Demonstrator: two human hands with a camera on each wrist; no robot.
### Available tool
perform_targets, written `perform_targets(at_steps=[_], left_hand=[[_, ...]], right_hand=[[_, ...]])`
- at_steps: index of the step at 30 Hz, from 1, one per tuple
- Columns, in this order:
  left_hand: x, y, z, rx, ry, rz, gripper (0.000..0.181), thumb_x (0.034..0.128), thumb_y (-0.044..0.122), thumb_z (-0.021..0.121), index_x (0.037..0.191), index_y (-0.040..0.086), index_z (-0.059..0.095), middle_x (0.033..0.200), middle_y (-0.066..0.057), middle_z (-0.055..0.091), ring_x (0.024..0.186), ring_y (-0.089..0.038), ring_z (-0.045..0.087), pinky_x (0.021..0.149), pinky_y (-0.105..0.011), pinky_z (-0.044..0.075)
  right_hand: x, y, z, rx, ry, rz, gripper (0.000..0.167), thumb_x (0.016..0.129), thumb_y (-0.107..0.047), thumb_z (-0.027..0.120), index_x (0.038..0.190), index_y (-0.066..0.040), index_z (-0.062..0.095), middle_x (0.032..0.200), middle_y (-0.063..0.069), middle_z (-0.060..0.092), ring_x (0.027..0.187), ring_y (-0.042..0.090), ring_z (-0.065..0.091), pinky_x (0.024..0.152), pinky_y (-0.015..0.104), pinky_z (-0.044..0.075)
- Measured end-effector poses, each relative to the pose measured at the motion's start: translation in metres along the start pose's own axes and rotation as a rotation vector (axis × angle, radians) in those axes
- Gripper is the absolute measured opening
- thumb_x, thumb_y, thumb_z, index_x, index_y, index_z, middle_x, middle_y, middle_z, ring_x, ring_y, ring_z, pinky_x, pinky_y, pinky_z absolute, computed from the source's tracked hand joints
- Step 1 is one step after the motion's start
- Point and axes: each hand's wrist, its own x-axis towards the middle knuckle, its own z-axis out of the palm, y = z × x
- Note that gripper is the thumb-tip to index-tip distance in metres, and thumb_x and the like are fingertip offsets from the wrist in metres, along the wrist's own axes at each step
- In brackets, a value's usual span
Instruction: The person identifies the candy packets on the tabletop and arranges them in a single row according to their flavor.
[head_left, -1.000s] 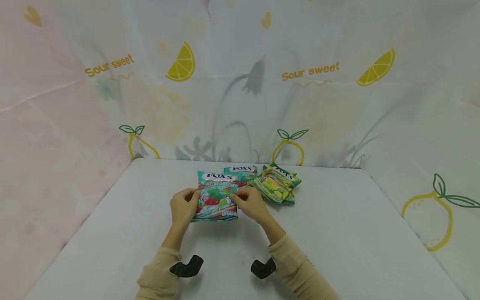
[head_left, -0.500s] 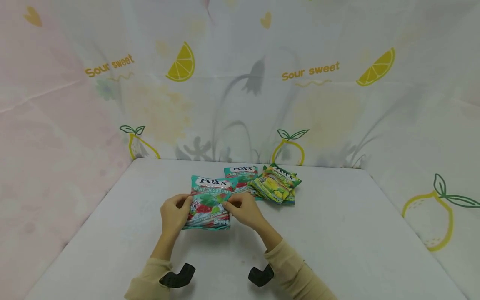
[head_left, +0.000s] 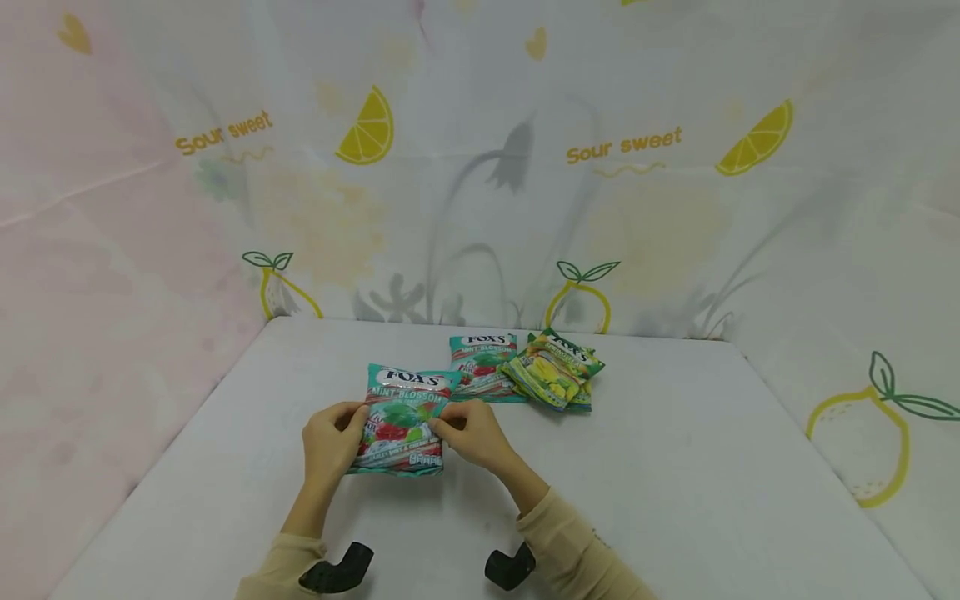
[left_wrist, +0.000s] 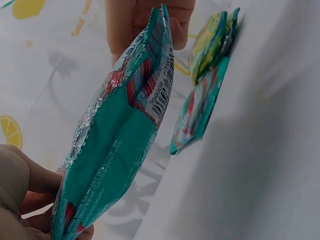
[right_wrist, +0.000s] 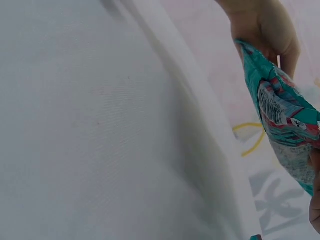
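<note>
Behind the front bag (head_left: 399,423), on the table (head_left: 675,458): rear bag (head_left: 482,371) left, bag pile (head_left: 553,373) right.

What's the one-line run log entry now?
left hand: holds Fox's Mint Blossom bag above table | right hand: holds opposite edge | behind: second Mint Blossom bag, yellow-green Fox's bag

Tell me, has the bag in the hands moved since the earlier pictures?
Yes: against the yellow bags, the held bag has shifted left and lower in the head view.
</note>
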Motion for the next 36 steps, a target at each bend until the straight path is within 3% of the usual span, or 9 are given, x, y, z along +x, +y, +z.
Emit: perform_targets(at_steps=[9, 24, 36], left_hand=[[0.001, -0.016, -0.006, 0.027, -0.013, -0.030, 0.022, 0.0895, 0.010, 0.059, 0.096, -0.009, 0.069, 0.092, -0.023, 0.068, 0.079, -0.024, 0.059, 0.069, -0.029, 0.045], [0.005, -0.052, -0.014, 0.093, -0.021, -0.023, 0.023, 0.0905, 0.009, 0.057, 0.098, -0.010, 0.067, 0.095, -0.025, 0.067, 0.086, -0.030, 0.060, 0.073, -0.035, 0.045], [0.012, -0.066, -0.014, 0.106, -0.054, -0.021, 0.024, 0.0910, 0.008, 0.057, 0.100, -0.011, 0.067, 0.095, -0.025, 0.067, 0.087, -0.031, 0.059, 0.075, -0.037, 0.045]], right_hand=[[0.004, 0.011, 0.018, -0.016, 0.000, 0.017, 0.018, 0.088, -0.009, 0.062, 0.082, 0.005, 0.072, 0.072, 0.010, 0.064, 0.057, 0.003, 0.048, 0.052, 0.017, 0.042], [0.016, 0.019, 0.050, -0.068, -0.027, 0.051, 0.017, 0.085, -0.009, 0.064, 0.079, 0.005, 0.072, 0.073, 0.008, 0.064, 0.063, 0.000, 0.046, 0.058, 0.016, 0.042], [0.022, 0.025, 0.059, -0.064, -0.048, 0.109, 0.016, 0.084, -0.008, 0.065, 0.082, 0.006, 0.072, 0.069, 0.007, 0.064, 0.059, 0.002, 0.045, 0.053, 0.015, 0.039]])
